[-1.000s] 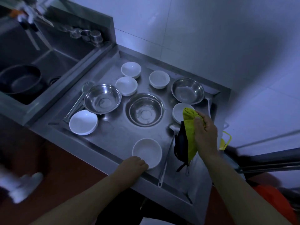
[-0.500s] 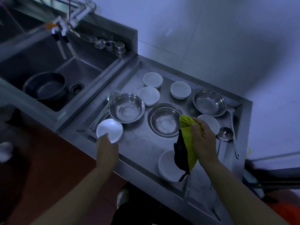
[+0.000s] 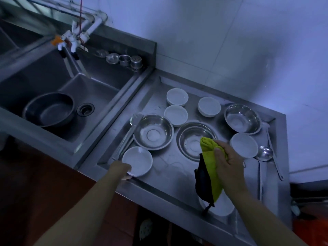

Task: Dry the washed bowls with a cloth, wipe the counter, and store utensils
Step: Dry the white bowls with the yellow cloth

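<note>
Head camera looks down on a stainless steel counter (image 3: 177,176) with a raised rim, set against a white tiled wall (image 3: 230,41). No brand, label or writing can be read anywhere; the light is dim and bluish.

At the counter's near left corner the left hand (image 3: 119,170) grips the near rim of a white bowl (image 3: 137,160), fingers curled at its edge. The right hand (image 3: 229,162) is closed round a yellow-green cloth (image 3: 211,164), whose top bunches above the thumb while its lower end, with a dark cloth (image 3: 202,181) beside it, hangs down over another white bowl (image 3: 225,208) at the near edge, mostly hidden.

Three steel bowls sit upright on the counter: one at left (image 3: 153,132), one in the middle (image 3: 192,137) just beyond the cloth, and one at the far right (image 3: 243,118). Three small white bowls stand behind them, at the back (image 3: 177,96), just nearer (image 3: 176,115), and further right (image 3: 209,106). A fifth white bowl (image 3: 244,145) lies just right of the right hand. A steel ladle (image 3: 265,153) rests beside it, and long steel utensils (image 3: 127,137) lie along the counter's left side.

To the left, a steel sink (image 3: 99,91) holds a dark metal basin (image 3: 49,109) next to the drain (image 3: 85,109). Small metal containers (image 3: 124,60) stand on the ledge behind the sink, near a white tap (image 3: 71,41).
</note>
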{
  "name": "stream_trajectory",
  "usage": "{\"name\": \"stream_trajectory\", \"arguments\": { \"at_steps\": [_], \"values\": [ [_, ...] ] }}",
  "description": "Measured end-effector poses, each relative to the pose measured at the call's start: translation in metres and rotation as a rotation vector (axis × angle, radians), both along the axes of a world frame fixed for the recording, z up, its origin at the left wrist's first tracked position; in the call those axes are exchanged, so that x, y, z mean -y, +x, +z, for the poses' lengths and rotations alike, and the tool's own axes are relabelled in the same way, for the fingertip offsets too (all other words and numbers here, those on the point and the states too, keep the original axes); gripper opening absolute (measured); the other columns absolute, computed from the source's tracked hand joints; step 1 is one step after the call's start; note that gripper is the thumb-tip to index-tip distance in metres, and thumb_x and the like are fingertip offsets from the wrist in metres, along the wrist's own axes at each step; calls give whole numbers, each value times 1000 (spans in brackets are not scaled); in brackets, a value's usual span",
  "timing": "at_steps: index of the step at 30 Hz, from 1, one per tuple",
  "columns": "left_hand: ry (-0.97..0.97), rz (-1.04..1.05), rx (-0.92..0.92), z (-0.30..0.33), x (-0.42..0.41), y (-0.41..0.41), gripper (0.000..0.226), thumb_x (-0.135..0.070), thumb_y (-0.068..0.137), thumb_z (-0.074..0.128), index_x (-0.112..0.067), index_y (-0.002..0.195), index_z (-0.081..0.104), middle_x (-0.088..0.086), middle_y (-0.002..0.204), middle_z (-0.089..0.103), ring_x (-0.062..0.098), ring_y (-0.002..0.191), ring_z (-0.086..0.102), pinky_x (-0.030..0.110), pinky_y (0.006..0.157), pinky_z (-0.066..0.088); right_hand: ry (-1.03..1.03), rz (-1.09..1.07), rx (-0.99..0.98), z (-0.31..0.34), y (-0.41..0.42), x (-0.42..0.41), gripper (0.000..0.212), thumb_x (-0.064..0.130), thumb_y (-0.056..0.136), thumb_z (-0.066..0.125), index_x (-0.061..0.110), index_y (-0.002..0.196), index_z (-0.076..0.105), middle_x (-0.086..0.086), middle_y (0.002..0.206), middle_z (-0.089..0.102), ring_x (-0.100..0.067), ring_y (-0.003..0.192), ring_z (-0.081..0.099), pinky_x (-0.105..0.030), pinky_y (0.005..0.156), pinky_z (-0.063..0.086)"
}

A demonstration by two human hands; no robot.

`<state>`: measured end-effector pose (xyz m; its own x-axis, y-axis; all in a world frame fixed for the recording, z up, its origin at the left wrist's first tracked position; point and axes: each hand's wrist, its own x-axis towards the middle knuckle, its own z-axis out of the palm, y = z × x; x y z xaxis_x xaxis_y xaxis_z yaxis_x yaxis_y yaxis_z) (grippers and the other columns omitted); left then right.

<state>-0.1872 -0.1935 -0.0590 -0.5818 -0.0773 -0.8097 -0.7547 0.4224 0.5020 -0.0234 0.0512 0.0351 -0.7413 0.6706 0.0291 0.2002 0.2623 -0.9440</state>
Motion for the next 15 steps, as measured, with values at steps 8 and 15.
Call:
{"name": "stream_trajectory", "arguments": {
  "at_steps": [8,15],
  "values": [
    [103,-180,-139,33,37,-10,37,7,74,65,0,108,54,20,115,55,32,98,56,37,70,55,-10,-31,-28,-4,-21,26,26,10,96,53,32,103,64,15,97,64,-1,92,60,-23,81,47],
    [-242,-793,-819,65,58,-11,46,-30,55,83,-28,82,45,-11,83,50,7,71,52,20,52,37,69,36,-75,7,-32,45,31,10,95,55,39,97,62,18,95,64,13,88,58,-2,73,41]
  ]
}}
